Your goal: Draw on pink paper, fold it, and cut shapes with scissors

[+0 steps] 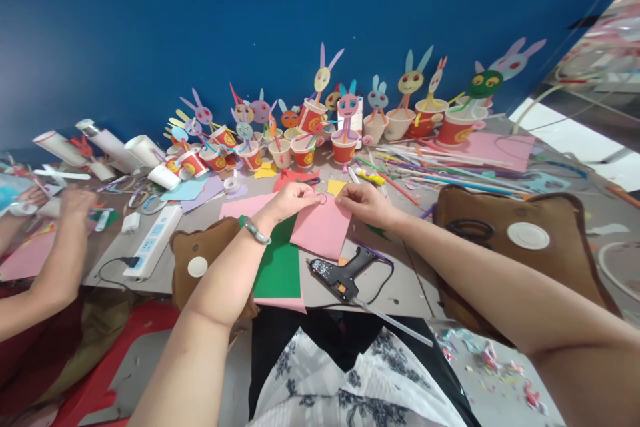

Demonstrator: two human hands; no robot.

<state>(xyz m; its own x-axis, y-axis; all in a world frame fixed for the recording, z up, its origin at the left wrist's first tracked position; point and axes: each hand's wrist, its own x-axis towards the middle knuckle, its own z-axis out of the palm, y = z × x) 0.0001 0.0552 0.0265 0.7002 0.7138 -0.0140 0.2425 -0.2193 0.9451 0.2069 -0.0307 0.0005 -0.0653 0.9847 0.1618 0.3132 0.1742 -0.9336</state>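
My left hand is closed in a pinch at the upper left part of a pink paper sheet. At its upper right corner my right hand also pinches the sheet. Between the fingertips shows a small thin dark ring; whether it is drawn or a loose loop I cannot tell. Beneath lies green paper over more pink paper. A black hot glue gun, with a clear glue stick protruding from its back, lies just below the sheet. A yellow paper piece is behind the fingers.
Paper cups with paper rabbit figures line the blue wall. Coloured straws lie at the right, near a brown cushion-like pad. Another brown pad and a power strip are at left, beside a co-worker's arm.
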